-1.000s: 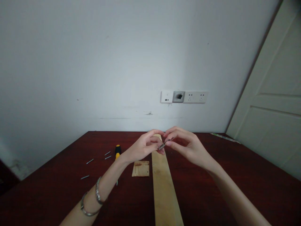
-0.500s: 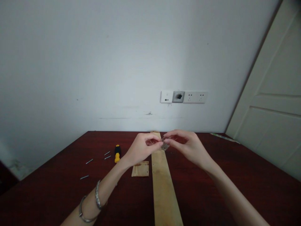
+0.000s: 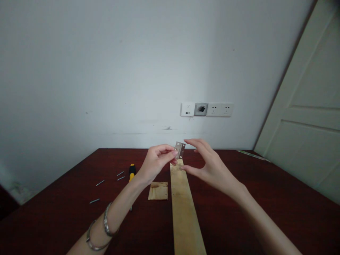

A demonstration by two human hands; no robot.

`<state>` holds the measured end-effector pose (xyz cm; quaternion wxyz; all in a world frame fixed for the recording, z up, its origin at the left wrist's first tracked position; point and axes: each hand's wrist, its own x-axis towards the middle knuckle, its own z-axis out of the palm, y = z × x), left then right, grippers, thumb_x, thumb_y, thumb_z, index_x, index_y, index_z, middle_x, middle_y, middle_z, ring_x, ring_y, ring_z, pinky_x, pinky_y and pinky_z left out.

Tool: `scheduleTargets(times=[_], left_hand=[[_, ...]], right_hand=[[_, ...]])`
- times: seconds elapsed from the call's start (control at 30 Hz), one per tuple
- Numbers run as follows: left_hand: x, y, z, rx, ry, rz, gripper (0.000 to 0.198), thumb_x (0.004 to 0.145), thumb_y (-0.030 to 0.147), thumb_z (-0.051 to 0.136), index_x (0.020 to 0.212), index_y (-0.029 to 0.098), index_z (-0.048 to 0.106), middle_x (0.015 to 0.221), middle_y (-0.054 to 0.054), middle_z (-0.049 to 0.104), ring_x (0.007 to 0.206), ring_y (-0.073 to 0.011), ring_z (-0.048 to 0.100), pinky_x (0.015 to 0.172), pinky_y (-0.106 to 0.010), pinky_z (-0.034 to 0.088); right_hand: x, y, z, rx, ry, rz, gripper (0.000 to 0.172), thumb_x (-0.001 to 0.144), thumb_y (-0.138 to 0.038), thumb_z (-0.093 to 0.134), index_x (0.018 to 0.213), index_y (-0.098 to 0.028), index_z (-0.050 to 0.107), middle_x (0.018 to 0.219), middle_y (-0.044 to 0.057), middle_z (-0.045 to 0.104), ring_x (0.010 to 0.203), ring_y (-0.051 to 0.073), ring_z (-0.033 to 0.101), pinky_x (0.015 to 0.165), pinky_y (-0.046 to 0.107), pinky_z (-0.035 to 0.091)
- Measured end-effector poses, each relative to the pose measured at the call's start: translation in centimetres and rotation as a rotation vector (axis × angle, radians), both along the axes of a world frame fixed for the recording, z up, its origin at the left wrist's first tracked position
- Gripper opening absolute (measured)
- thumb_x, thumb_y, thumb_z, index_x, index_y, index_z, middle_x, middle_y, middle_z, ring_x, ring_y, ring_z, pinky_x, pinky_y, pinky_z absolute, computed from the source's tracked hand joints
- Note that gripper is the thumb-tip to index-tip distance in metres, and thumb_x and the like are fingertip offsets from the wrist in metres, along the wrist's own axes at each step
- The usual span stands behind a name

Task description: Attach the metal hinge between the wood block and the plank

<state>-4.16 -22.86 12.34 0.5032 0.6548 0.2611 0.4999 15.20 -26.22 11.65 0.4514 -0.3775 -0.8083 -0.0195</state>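
A small metal hinge [image 3: 180, 149] with screw holes is pinched between the thumb and fingers of my left hand [image 3: 157, 161]. Its two leaves are spread, and it is raised above the far end of a long wooden board [image 3: 184, 209]. Just right of the hinge, my right hand [image 3: 205, 157] is open, thumb and fingers wide apart with nothing between them. Left of the board lies a square wooden piece [image 3: 158, 191]. A screwdriver [image 3: 132, 171] with a black and yellow handle is partly hidden behind my left forearm.
Several screws lie on the left of the dark red table [image 3: 66, 212], among them one screw [image 3: 94, 200] nearest me. A thin strip [image 3: 252, 155] rests at the back right. Behind the table is a white wall with sockets [image 3: 219, 109]; a door [image 3: 313, 117] stands at right.
Both hands held the hinge before. My right hand has let go and spread its fingers. The hinge, now in my left hand alone, is higher, with its leaves spread into view.
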Motion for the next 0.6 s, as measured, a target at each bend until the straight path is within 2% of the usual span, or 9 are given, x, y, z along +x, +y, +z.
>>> scheduleTargets(times=[0.2, 0.43, 0.6], left_hand=[[0.23, -0.36, 0.10, -0.020, 0.003, -0.007, 0.022, 0.074, 0.029, 0.072, 0.076, 0.008, 0.067, 0.066, -0.003, 0.065, 0.062, -0.0079, 0.060, 0.066, -0.019, 0.048], [0.48, -0.47, 0.07, -0.024, 0.004, -0.023, 0.022, 0.075, 0.030, 0.071, 0.077, 0.008, 0.067, 0.066, -0.002, 0.064, 0.063, -0.0082, 0.059, 0.067, -0.021, 0.048], [0.45, -0.49, -0.05, -0.031, -0.002, -0.037, 0.024, 0.075, 0.032, 0.072, 0.078, 0.008, 0.067, 0.067, -0.003, 0.064, 0.064, -0.0086, 0.059, 0.068, -0.022, 0.048]], right_hand=[[-0.19, 0.14, -0.26, 0.061, -0.001, -0.018, 0.044, 0.084, -0.028, 0.067, 0.124, -0.024, 0.051, 0.118, 0.008, 0.058, 0.112, 0.023, 0.056, 0.095, 0.041, 0.053], [-0.13, 0.21, -0.27, 0.149, -0.006, -0.047, 0.038, 0.085, -0.028, 0.066, 0.120, -0.023, 0.053, 0.113, 0.009, 0.060, 0.106, 0.023, 0.059, 0.088, 0.040, 0.055], [-0.09, -0.04, -0.10, 0.300, -0.099, -0.114, 0.036, 0.087, -0.030, 0.063, 0.120, -0.021, 0.053, 0.110, 0.011, 0.061, 0.103, 0.025, 0.060, 0.086, 0.041, 0.055]])
